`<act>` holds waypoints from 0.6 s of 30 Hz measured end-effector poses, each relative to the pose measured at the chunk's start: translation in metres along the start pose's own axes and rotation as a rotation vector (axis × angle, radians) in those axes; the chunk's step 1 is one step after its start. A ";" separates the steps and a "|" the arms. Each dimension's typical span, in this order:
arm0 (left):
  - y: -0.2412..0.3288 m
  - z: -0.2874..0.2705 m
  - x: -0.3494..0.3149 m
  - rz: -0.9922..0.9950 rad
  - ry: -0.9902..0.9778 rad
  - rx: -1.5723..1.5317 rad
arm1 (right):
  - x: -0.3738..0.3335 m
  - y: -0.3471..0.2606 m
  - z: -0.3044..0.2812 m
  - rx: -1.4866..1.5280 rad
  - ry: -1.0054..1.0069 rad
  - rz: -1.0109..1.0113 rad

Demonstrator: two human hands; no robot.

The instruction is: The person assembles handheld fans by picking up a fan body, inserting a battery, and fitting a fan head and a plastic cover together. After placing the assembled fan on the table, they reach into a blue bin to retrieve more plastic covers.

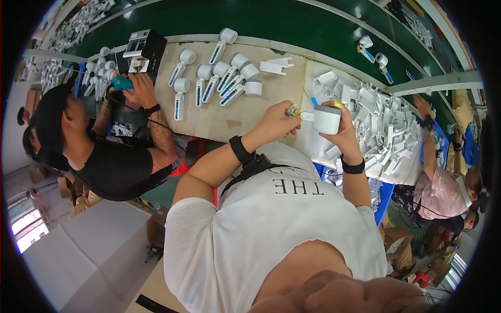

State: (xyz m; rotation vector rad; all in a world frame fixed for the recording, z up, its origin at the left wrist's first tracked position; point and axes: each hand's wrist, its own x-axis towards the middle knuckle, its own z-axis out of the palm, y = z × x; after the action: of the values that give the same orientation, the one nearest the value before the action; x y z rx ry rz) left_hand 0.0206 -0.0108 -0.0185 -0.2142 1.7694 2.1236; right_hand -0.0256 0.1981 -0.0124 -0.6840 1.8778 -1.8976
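My right hand (345,134) is closed around a white cylindrical device head (326,121) with a grey end. A small white tab sticks out of its left side, and a short blue piece (314,101) shows just above it. My left hand (279,122) is closed beside that tab; a small part with metal and yellow on it (293,110) pokes out from its fingers, its kind unclear. Yellow covers a fingertip of my right hand. On the table to the left lie several white handheld devices (213,83) with round heads and blue strips on their handles.
A heap of white plastic housings (383,122) covers the table's right side. White bracket-like pieces (276,65) lie at the back. At left, a co-worker (112,130) holds a teal power tool (121,83) by a black machine (146,51). A green conveyor (282,26) runs behind the table (245,112).
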 end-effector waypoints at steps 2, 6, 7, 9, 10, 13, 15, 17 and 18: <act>0.000 -0.001 -0.001 -0.043 -0.009 0.012 | 0.002 -0.007 -0.003 -0.069 -0.023 0.002; -0.003 0.000 0.000 0.206 0.020 0.467 | 0.015 -0.040 -0.008 -0.233 -0.140 0.087; -0.002 0.000 0.000 0.272 0.017 0.618 | 0.019 -0.047 -0.009 -0.231 -0.132 0.087; 0.001 0.001 -0.002 0.256 -0.003 0.623 | 0.028 -0.060 -0.009 -0.383 -0.278 0.103; 0.002 0.001 -0.003 0.242 -0.015 0.625 | 0.032 -0.066 -0.008 -0.444 -0.292 0.088; 0.003 0.002 -0.004 0.240 0.022 0.646 | 0.038 -0.079 -0.001 -0.542 -0.282 0.240; 0.000 0.001 -0.006 0.236 0.033 0.623 | 0.038 -0.074 0.002 -0.547 -0.237 0.288; -0.002 0.000 -0.009 0.232 0.038 0.601 | 0.035 -0.063 0.003 -0.549 -0.186 0.339; -0.004 0.001 -0.011 0.197 0.030 0.563 | 0.033 -0.053 0.003 -0.480 -0.175 0.309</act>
State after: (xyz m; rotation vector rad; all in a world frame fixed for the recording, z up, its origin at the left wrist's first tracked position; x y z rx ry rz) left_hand 0.0322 -0.0115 -0.0183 0.0827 2.3995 1.6487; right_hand -0.0473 0.1778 0.0432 -0.6268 2.1909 -1.1691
